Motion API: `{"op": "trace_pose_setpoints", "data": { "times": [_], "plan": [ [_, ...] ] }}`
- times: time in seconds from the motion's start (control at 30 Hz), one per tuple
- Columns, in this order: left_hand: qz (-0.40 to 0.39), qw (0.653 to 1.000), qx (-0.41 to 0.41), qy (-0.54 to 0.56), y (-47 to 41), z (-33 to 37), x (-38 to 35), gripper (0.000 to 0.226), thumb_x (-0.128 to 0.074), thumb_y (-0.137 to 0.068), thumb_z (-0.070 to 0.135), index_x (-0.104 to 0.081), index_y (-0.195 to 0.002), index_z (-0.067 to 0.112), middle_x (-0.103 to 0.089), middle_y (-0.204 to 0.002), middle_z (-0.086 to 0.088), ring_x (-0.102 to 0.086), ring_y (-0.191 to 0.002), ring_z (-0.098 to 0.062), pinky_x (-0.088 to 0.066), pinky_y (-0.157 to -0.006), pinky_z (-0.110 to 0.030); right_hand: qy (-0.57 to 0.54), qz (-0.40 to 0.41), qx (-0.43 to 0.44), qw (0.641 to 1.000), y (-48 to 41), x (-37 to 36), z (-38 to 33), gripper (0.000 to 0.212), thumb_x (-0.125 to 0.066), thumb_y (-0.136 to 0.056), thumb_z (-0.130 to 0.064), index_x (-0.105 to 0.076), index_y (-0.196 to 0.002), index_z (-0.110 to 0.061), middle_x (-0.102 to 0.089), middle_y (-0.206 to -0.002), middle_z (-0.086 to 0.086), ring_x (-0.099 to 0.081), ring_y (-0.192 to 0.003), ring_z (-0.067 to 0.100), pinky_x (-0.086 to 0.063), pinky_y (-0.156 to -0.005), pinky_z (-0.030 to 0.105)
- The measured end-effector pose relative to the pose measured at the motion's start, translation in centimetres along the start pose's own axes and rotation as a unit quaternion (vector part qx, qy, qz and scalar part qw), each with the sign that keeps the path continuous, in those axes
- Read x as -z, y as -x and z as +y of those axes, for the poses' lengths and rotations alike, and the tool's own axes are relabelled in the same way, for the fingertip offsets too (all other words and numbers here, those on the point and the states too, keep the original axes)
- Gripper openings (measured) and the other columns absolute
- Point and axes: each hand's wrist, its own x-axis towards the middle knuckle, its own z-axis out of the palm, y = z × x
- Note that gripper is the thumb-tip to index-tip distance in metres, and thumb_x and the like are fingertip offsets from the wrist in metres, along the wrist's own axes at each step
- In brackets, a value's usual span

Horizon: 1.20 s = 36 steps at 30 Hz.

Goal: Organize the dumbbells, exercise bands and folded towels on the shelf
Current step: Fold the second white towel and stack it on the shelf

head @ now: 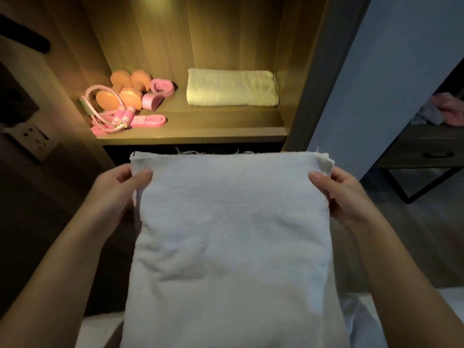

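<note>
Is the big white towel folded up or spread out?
Spread out: the white towel is a wide, flat sheet, with the left hand and right hand pinching its top corners. The folded towel on the shelf is compact.

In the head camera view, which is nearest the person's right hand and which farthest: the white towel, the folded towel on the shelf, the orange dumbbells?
1. The white towel, gripped by the right hand at its right edge.
2. The folded towel, on the right side of the shelf.
3. The orange dumbbells, at the shelf's far left.

Dim room, warm overhead shelf (190,126) glow, edges warped
</note>
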Motion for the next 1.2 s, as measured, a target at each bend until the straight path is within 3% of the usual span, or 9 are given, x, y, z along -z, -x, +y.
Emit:
{"op": "trace_pose_setpoints", "data": {
  "times": [0.23,0.47,0.6,0.73,0.83,0.9,1.0,1.1,1.2],
  "plan": [
    [-0.009,0.965,-0.263,0.003,0.8,8.5,2.5,0.028,-0.061,-0.085,0.004,-0.071,-0.095,0.028,-0.074,-0.097,0.017,-0.066,-0.095,0.001,-0.053,-0.082,-0.014,-0.028,-0.041,0.26,0.964,1.1,0.2,-8.7,0.064,-0.094,-0.034,-0.052,-0.077,-0.092,-0.029,-0.075,-0.096,-0.002,-0.07,-0.091,0.014,-0.057,-0.078,0.025],
    [0.033,0.924,-0.381,0.004,2.2,9.2,2.9,0.025,-0.063,-0.079,0.002,-0.061,-0.104,0.002,-0.07,-0.081,0.025,-0.063,-0.08,0.008,-0.051,-0.077,-0.009,0.001,-0.036,0.357,0.933,2.0,0.8,-9.9,0.05,-0.09,-0.052,-0.048,-0.077,-0.095,-0.026,-0.075,-0.098,-0.003,-0.068,-0.093,0.013,-0.054,-0.08,0.023],
    [0.052,0.922,-0.383,0.019,2.5,9.7,2.3,0.021,-0.066,-0.081,0.001,-0.064,-0.093,0.018,-0.071,-0.082,0.024,-0.064,-0.079,0.007,-0.051,-0.072,-0.009,-0.059,0.006,0.352,0.934,1.4,0.0,-10.5,0.031,-0.083,-0.058,-0.017,-0.071,-0.086,-0.02,-0.072,-0.082,-0.006,-0.065,-0.077,0.01,-0.052,-0.071,0.025],
    [0.04,0.938,-0.343,0.015,3.2,10.1,2.4,0.022,-0.066,-0.081,-0.005,-0.061,-0.092,0.014,-0.071,-0.08,0.019,-0.065,-0.076,0.005,-0.054,-0.068,-0.011,-0.099,-0.039,0.277,0.955,1.8,0.6,-10.9,0.068,-0.092,-0.042,-0.023,-0.062,-0.102,-0.033,-0.069,-0.101,-0.001,-0.069,-0.09,0.016,-0.058,-0.072,0.027],
    [-0.01,0.95,-0.297,-0.096,3.6,11.1,3.8,0.043,-0.072,-0.077,0.0,-0.053,-0.102,0.03,-0.066,-0.097,0.009,-0.066,-0.083,-0.003,-0.056,-0.063,-0.016,0.116,-0.067,0.229,0.964,2.9,2.0,-12.2,0.085,-0.092,-0.05,-0.03,-0.056,-0.126,-0.036,-0.065,-0.109,-0.007,-0.067,-0.098,0.016,-0.057,-0.076,0.023],
    [-0.084,0.93,-0.242,-0.263,3.2,12.0,4.8,0.059,-0.076,-0.077,0.01,-0.045,-0.113,0.046,-0.059,-0.108,0.008,-0.063,-0.094,-0.011,-0.058,-0.065,-0.022,0.335,-0.105,0.221,0.91,3.7,1.8,-13.5,0.067,-0.083,-0.07,-0.026,-0.053,-0.129,-0.035,-0.058,-0.111,-0.017,-0.062,-0.099,0.008,-0.054,-0.072,0.017],
    [-0.171,0.82,-0.197,-0.51,2.2,13.1,4.5,0.055,-0.074,-0.083,0.023,-0.045,-0.125,0.043,-0.055,-0.114,0.012,-0.056,-0.102,-0.008,-0.053,-0.08,-0.024,0.497,-0.201,0.179,0.825,3.8,0.6,-15.0,0.038,-0.077,-0.082,-0.028,-0.061,-0.117,-0.028,-0.063,-0.107,-0.013,-0.062,-0.091,0.003,-0.051,-0.068,0.014],
    [-0.197,0.718,-0.221,-0.63,1.7,14.4,3.0,0.023,-0.068,-0.082,0.026,-0.057,-0.101,0.033,-0.06,-0.098,0.01,-0.055,-0.088,-0.006,-0.049,-0.075,-0.028,0.635,-0.225,0.144,0.725,3.7,-1.1,-16.4,0.015,-0.071,-0.086,-0.021,-0.06,-0.095,-0.026,-0.062,-0.093,-0.007,-0.058,-0.082,0.009,-0.046,-0.065,0.016],
    [-0.179,0.682,-0.246,-0.665,1.9,15.8,2.8,0.02,-0.071,-0.081,0.032,-0.052,-0.083,0.031,-0.056,-0.084,0.007,-0.051,-0.076,-0.01,-0.045,-0.067,-0.034,0.706,-0.202,0.128,0.666,3.7,-1.3,-17.4,0.025,-0.072,-0.085,-0.019,-0.049,-0.081,-0.028,-0.052,-0.084,-0.009,-0.047,-0.075,0.006,-0.036,-0.06,0.017]
  ]
}}
